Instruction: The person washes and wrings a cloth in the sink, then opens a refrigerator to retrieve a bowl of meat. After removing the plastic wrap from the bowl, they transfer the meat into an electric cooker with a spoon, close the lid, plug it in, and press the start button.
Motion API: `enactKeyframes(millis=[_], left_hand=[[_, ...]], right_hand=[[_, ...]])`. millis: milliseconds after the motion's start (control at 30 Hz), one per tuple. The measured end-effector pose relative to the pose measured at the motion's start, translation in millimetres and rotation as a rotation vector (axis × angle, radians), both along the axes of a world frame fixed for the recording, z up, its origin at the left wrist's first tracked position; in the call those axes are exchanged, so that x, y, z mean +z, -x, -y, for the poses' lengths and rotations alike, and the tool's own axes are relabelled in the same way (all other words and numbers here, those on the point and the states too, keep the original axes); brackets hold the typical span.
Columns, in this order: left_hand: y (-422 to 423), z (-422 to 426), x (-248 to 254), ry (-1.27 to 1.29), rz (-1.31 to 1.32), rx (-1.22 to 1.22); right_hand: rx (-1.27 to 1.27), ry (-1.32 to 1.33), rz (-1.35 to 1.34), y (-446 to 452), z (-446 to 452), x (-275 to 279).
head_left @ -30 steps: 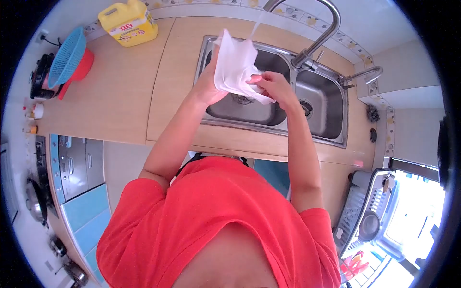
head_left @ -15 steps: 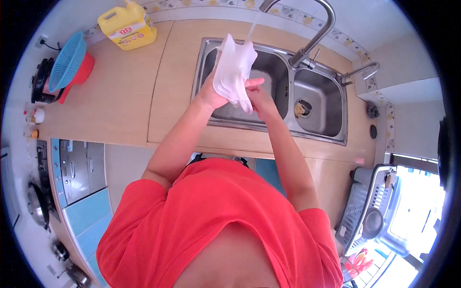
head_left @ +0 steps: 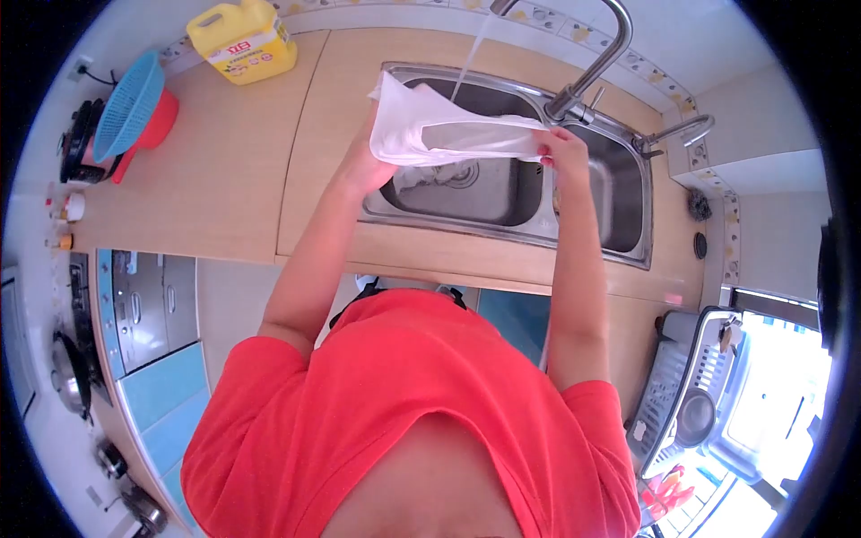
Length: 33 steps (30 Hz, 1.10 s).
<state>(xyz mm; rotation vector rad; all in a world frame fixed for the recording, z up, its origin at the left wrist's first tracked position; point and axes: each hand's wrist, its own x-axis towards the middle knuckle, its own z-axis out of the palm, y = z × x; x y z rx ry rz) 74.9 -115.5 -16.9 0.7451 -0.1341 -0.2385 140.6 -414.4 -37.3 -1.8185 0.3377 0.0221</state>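
Two hands here, one left hand (head_left: 366, 160) and one right hand (head_left: 565, 152), and just one white cloth (head_left: 413, 123) with both of them on it. One steel sink (head_left: 466, 226), two basins, and two taps: a big tap (head_left: 621, 40) at its back edge, a small tap (head_left: 668, 139) off its back right corner. Counter's (head_left: 224, 170) back edge — one yellow jug (head_left: 242, 49). Left end — one blue basket (head_left: 128, 108), one red container (head_left: 160, 124). Right edge, one scrubber (head_left: 699, 206).

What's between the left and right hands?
The white cloth, spanning from the left hand to the right hand, above the larger sink basin. Shown in the head view; the left fingers are mostly hidden.
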Motion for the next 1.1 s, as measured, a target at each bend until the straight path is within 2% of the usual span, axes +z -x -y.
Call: enactKeyframes(millis=[33,100,200,300,333,400,433,500,567,633,733,800,833,867,900,933,967,1000,1033,1067,1100], left_hand=[[3,-2,-5,-0.034,-0.019,-0.001],[6,-7,-11,-0.102,-0.051,-0.004],[6,-20,-11,-0.477,-0.035,0.006],[1,-40,-11,-0.467,-0.132,0.014],[-4,-46,-28,-0.616,-0.187,-0.005],[-17,-54,-72,-0.914,-0.288,-0.046],[-16,-55,-71,-0.966,-0.300,-0.103],[-12,-55,-71,-1.068,-0.328,-0.213],[-2,-61,-64,-0.844,-0.291,-0.136],[-3,-69,-39,-0.617,-0.237,-0.041],[12,-79,23,-0.089,-0.018,-0.180],[14,-71,44,-0.134,0.004,-0.115],[11,-66,48,-0.157,0.019,-0.081],[7,-61,40,-0.074,-0.055,-0.123],[1,-55,21,0.011,-0.128,-0.166],[-4,-50,-2,0.097,-0.201,-0.207],[-9,-41,-38,0.060,-0.349,-0.139],[-10,-30,-81,-0.108,-0.405,0.010],[-2,-24,-80,-0.445,-0.326,-0.076],[5,-19,-79,-0.778,-0.237,-0.163],[-1,-20,-86,-0.809,-0.213,-0.144]], right_hand=[[-0.035,-0.293,-0.051,-1,4,0],[-0.142,-0.275,0.041,-2,9,5],[-0.233,-0.297,0.251,2,4,19],[-0.179,-0.484,0.332,10,-8,18],[-0.075,-0.595,0.125,7,1,-6],[-0.162,-0.867,-0.242,11,-5,-43],[-0.201,-0.993,-0.429,9,-8,-49],[-0.178,-1.033,-0.330,0,-1,-52],[-0.176,-1.010,-0.241,12,5,-37],[-0.072,-0.992,-0.124,17,18,1],[-0.007,-0.875,0.104,47,5,84],[-0.042,-0.763,0.240,56,-10,118],[-0.071,-0.679,0.258,51,-10,110],[-0.098,-0.595,0.277,46,-9,91],[-0.125,-0.510,0.297,41,-7,68],[-0.010,-0.261,0.255,35,-7,37],[0.024,-0.238,0.083,29,0,-14],[-0.086,-0.601,-0.277,27,-2,-53],[-0.086,-0.851,-0.550,30,0,-79],[-0.011,-0.934,-0.596,34,12,-111],[-0.094,-0.833,-0.553,42,2,-107]])
